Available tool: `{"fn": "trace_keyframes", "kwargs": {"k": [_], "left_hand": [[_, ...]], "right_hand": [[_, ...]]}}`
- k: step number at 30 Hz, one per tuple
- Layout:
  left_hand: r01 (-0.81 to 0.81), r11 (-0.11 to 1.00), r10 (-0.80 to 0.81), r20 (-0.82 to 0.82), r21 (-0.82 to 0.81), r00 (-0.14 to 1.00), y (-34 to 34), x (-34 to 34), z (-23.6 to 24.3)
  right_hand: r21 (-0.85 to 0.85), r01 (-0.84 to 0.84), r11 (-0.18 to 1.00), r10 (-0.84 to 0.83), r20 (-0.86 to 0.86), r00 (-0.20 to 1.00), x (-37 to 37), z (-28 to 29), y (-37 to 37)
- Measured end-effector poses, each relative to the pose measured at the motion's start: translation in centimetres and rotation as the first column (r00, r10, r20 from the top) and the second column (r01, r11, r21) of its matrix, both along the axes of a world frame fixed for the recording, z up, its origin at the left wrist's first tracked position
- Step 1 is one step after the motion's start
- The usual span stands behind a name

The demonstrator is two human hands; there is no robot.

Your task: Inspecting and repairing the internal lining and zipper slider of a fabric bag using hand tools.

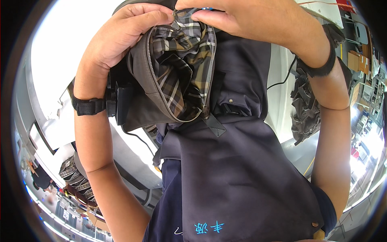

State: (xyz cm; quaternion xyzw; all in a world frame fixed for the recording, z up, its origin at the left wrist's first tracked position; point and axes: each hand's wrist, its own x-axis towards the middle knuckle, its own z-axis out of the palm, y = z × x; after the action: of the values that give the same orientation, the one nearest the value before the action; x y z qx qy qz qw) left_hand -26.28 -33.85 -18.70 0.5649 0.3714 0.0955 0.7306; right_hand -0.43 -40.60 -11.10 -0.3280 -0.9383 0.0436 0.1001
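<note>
A dark grey bag (139, 76) lies in front of me, its long zipper undone. The brown, black and white plaid lining (181, 68) shows inside. At the bag's far end my left hand (129, 32) pinches the edge near the zipper's end. Close beside it, my right hand (229, 18) is closed with thumb and fingertips around a thin, bluish, partly see-through thing (186, 15); its kind is not clear. A small dark tab (215, 126) sits at the bag's near end, against my dark apron (242, 169).
A white work surface (56, 60) spreads to the left. Dark bags or straps (304, 107) are bunched at the right. Plaid pieces (76, 175) are piled lower left. Black cables (139, 136) run near the bag. Cardboard boxes (358, 61) stand at far right. Another person (42, 177) appears far left.
</note>
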Motion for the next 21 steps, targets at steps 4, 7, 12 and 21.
{"fn": "trace_keyframes", "kwargs": {"k": [4,7,12,21], "left_hand": [[0.006,1.0,-0.006,-0.017,0.005,1.0,0.1,-0.1,-0.1],[0.007,1.0,-0.007,-0.011,0.018,1.0,0.2,-0.1,-0.3],[0.015,0.997,-0.016,-0.015,-0.07,1.0,0.2,0.0,0.0],[0.044,0.999,-0.045,-0.067,-0.004,0.997,0.3,0.0,0.2]], "right_hand": [[0.065,-0.031,0.997,0.032,-0.012,0.999,0.0,0.0,0.1],[0.032,0.002,0.999,-0.005,0.073,0.997,-0.4,0.3,0.2],[0.057,-0.038,0.998,0.032,0.103,0.994,-0.6,0.5,0.4],[0.065,-0.077,0.995,0.071,0.087,0.994,-0.2,-0.2,0.5]]}}
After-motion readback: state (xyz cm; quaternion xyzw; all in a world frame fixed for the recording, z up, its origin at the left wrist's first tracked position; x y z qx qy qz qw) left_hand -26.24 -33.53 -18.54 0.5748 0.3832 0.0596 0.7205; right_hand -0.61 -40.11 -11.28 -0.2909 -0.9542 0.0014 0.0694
